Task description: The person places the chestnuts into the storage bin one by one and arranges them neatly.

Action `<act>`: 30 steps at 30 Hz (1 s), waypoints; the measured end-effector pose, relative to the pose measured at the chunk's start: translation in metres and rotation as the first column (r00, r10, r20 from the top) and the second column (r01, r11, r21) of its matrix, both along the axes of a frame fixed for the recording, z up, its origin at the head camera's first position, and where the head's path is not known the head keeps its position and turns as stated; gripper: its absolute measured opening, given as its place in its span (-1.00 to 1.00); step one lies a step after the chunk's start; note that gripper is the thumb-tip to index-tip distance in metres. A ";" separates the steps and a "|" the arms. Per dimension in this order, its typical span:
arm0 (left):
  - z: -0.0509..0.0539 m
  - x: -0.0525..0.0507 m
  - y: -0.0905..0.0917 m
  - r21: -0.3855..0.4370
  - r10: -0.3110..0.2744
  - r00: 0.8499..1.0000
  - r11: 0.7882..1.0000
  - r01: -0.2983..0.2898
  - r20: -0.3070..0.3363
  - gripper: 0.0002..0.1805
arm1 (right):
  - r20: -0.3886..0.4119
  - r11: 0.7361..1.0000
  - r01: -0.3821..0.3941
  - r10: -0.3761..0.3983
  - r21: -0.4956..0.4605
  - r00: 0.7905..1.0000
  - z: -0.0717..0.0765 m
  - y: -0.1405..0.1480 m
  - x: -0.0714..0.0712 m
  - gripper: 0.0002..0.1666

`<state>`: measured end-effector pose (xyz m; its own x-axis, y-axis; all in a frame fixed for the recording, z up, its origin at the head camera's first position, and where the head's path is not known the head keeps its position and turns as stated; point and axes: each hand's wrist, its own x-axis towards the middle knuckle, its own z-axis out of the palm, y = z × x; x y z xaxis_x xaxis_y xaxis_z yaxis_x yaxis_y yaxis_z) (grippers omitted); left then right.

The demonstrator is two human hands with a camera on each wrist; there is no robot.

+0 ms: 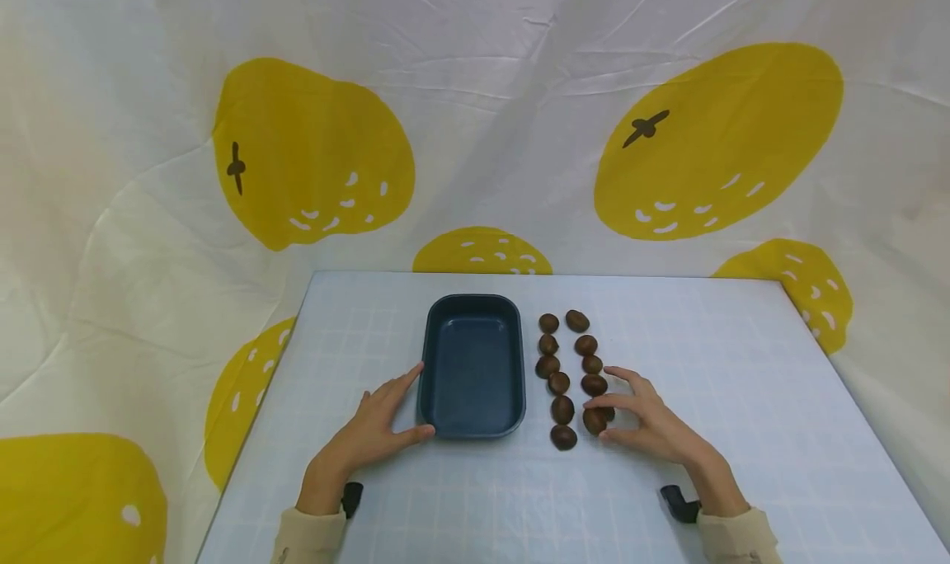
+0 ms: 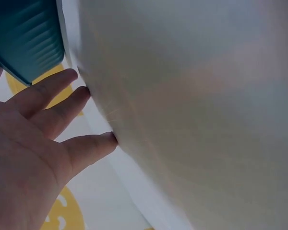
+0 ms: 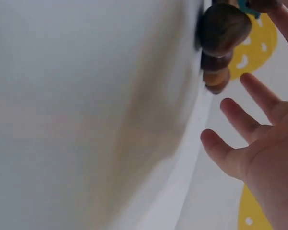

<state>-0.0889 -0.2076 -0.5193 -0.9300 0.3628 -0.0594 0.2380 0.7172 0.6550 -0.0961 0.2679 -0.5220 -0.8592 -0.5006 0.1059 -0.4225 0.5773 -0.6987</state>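
Observation:
A dark blue rectangular tray (image 1: 472,428) lies on the table. My left hand (image 1: 378,428) is spread at its left side, with the index fingertip and thumb at the rim; the tray's ridged wall (image 2: 31,40) shows in the left wrist view. Right of the tray, brown chestnuts form two uneven columns, a left one (image 1: 547,366) and a right one (image 1: 594,384). At the near end of the right column, my right hand (image 1: 649,420) pinches a chestnut (image 1: 595,420) between thumb and index finger, the other fingers extended. Another chestnut (image 1: 609,414) sits partly hidden beside it.
The white table (image 1: 475,498) carries a faint grid pattern. Behind and around it hangs a white cloth printed with large yellow fruit (image 1: 720,143). Dark wrist-worn devices (image 1: 679,505) sit near both beige sleeves.

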 end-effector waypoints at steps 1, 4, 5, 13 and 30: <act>0.000 0.000 0.000 -0.003 -0.001 1.000 1.000 0.001 -0.003 0.09 | -0.012 1.000 0.002 -0.003 -0.008 1.000 0.002 -0.001 -0.001 -0.49; -0.001 0.000 0.000 -0.012 0.003 1.000 1.000 -0.003 0.001 0.09 | -0.040 0.999 0.010 -0.011 -0.042 0.999 0.011 -0.007 -0.004 -0.49; -0.001 0.000 0.000 -0.015 0.004 1.000 1.000 -0.004 0.001 0.09 | -0.043 0.999 0.014 -0.017 -0.053 0.999 0.014 -0.009 -0.005 -0.49; 0.001 0.000 0.000 -0.024 0.004 1.000 1.000 -0.004 0.003 0.08 | -0.094 0.993 0.054 -0.065 -0.106 0.993 0.022 -0.029 -0.021 -0.46; -0.002 0.000 0.001 -0.026 0.013 1.000 1.000 -0.012 0.020 0.09 | -0.102 0.974 0.105 -0.127 -0.199 0.987 0.056 -0.095 -0.063 -0.49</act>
<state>-0.0888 -0.2066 -0.5213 -0.9329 0.3494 -0.0871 0.2162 0.7369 0.6405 -0.1587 0.1725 -0.4660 -0.8870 -0.3591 0.2903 -0.4433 0.4860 -0.7532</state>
